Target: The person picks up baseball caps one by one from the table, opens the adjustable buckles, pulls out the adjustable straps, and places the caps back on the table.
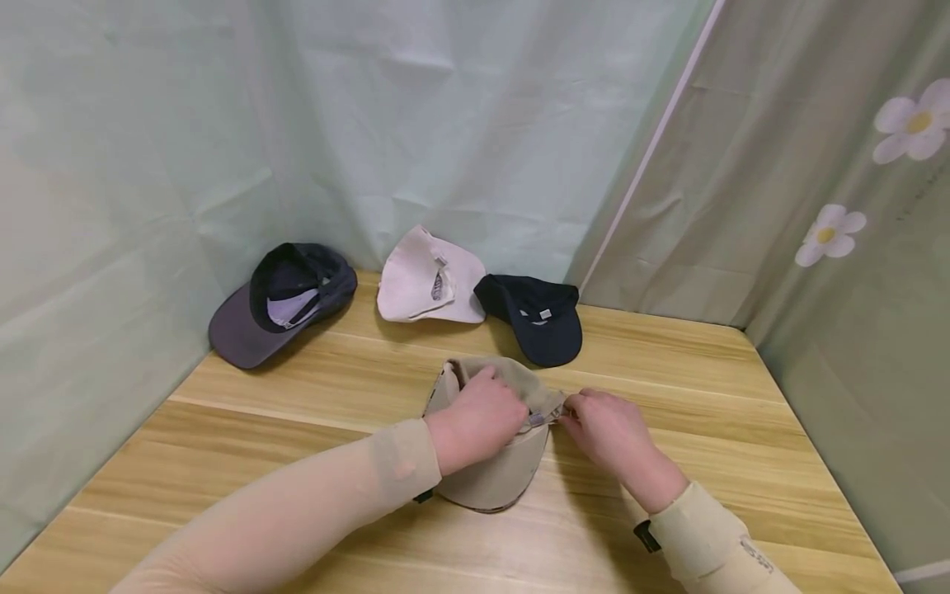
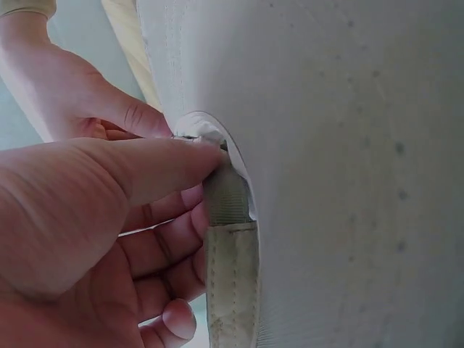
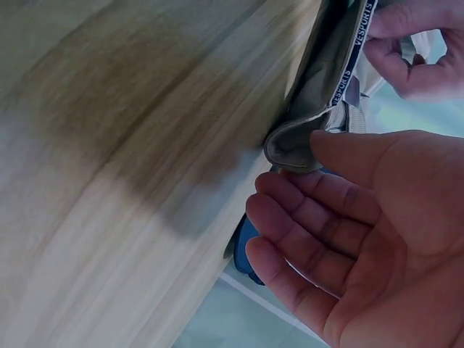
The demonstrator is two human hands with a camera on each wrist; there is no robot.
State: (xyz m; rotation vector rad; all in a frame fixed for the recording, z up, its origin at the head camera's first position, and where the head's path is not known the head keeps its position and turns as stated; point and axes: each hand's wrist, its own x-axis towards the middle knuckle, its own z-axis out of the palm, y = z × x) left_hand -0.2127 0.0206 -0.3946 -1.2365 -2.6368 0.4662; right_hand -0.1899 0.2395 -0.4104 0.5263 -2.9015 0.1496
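Pale curtains [image 1: 475,124] back the wooden surface [image 1: 742,429]. I see my left hand [image 1: 478,419] pinching the strap [image 2: 232,283] of a beige cap [image 1: 493,483], near centre; my right hand [image 1: 607,431] pinches its right edge. Beyond, left to right: grey cap [image 1: 241,330], white cap [image 1: 406,285], navy cap [image 1: 551,337].

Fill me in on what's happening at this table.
A person is handling a beige cap with both hands on a wooden table, its brim pointing toward them. The left hand pinches at the strap by the cap's opening, while the right hand pinches the cap's edge beside it. Three other caps lie farther back: a dark one on the left, then a white one and a black one next to each other.
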